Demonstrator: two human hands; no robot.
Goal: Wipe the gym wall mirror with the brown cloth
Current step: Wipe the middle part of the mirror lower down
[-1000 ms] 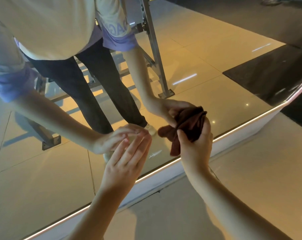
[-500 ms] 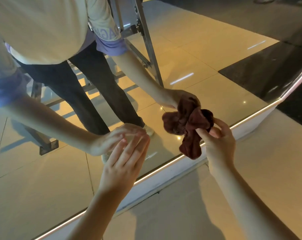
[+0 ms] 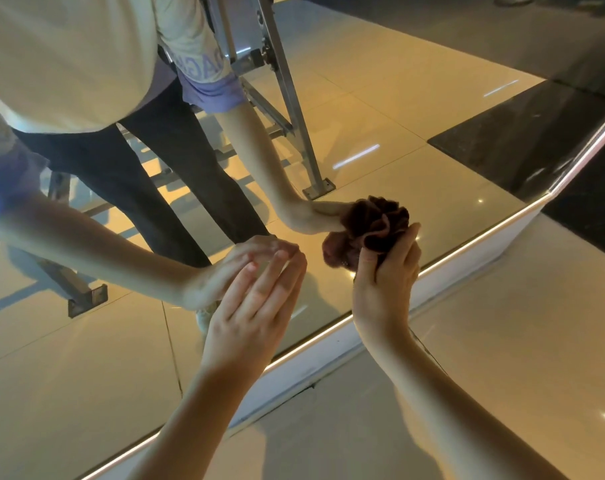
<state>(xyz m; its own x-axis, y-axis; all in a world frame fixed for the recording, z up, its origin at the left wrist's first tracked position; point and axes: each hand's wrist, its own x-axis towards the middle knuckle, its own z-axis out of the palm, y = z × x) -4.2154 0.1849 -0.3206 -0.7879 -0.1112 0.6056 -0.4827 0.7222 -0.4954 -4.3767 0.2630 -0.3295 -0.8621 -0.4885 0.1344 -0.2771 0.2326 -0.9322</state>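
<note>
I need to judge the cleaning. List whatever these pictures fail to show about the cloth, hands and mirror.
- Head view: whether the brown cloth touches the mirror; the bunch merges with its reflection.
- Head view: the cloth's lower part, behind the right hand.
- Head view: smears on the mirror; dim light and reflections mask them.
- Head view: the mirror's top and left side, cut off by the frame edges.

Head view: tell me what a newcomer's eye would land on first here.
The bunched brown cloth, gripped in the right hand against the wall mirror right of centre, draws the eye first. Beside it the left hand rests straight fingers on the glass, meeting its own reflection. A bright lit strip runs along the mirror's bottom edge.
</note>
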